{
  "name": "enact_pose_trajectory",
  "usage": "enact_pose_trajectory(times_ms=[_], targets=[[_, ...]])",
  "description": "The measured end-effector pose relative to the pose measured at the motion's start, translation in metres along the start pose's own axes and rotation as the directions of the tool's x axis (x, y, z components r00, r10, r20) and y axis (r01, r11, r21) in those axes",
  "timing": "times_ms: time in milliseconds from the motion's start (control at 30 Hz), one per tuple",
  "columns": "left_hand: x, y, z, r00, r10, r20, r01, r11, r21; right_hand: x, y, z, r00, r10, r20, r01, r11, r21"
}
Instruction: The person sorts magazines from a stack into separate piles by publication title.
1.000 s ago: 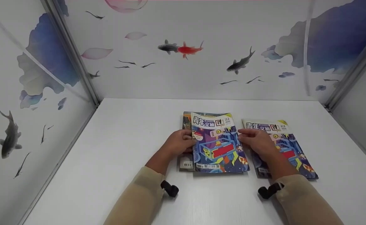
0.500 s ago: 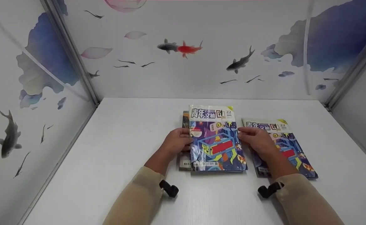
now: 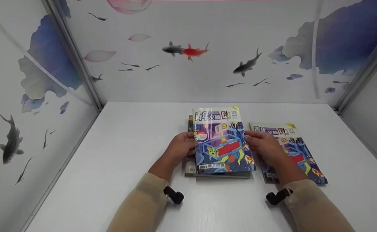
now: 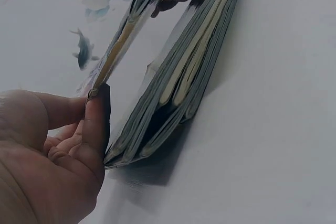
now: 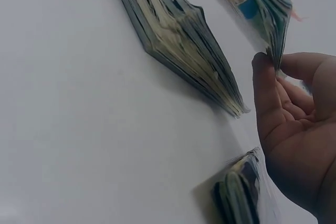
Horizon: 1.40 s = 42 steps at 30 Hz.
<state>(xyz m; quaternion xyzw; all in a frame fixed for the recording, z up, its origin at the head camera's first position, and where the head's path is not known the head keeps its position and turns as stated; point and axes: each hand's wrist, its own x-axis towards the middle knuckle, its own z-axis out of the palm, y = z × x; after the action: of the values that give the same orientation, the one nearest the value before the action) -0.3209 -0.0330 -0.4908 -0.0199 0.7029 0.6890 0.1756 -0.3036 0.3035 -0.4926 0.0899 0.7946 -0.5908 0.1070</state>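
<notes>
A magazine [image 3: 222,141] with a blue and purple cover is held above a stack of magazines [image 3: 190,171] in the head view. My left hand [image 3: 179,147] pinches its left edge between thumb and fingers, as the left wrist view shows on the magazine's thin edge [image 4: 116,45]. Its right edge is pinched by my right hand [image 3: 267,145]; in the right wrist view the pages [image 5: 273,17] fan slightly above the fingertips [image 5: 262,64]. A gap separates the held magazine from the stack's page edges [image 4: 178,77]. The held magazine hides most of the stack.
A second pile of magazines [image 3: 307,164], its top cover matching the held one, lies right of the stack, partly behind my right forearm. Both stand on a white table [image 3: 127,145]. Printed white panels [image 3: 207,83] enclose the back and sides.
The held magazine first stood up straighter, then tipped back, and its lower edge has risen, showing more of the stack's front edge. Both hands stay almost in place.
</notes>
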Motion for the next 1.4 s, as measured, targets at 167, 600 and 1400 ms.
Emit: enact_pose_trajectory(times_ms=[167, 600, 1400], targets=[[-0.001, 0.001, 0.0, 1.0, -0.001, -0.002, 0.001, 1.0, -0.006, -0.002, -0.002, 0.001, 1.0, 0.005, 0.008, -0.006, 0.997, 0.073], [-0.009, 0.003, 0.022, 0.998, 0.064, -0.005, -0.064, 0.997, -0.046, -0.011, -0.006, -0.014, 1.0, 0.018, 0.014, -0.02, 0.984, 0.177], [-0.024, -0.003, 0.173, 0.986, 0.096, 0.137, -0.056, 0.96, -0.273, -0.057, 0.044, -0.161, 0.995, 0.094, 0.032, -0.099, 0.96, 0.261]])
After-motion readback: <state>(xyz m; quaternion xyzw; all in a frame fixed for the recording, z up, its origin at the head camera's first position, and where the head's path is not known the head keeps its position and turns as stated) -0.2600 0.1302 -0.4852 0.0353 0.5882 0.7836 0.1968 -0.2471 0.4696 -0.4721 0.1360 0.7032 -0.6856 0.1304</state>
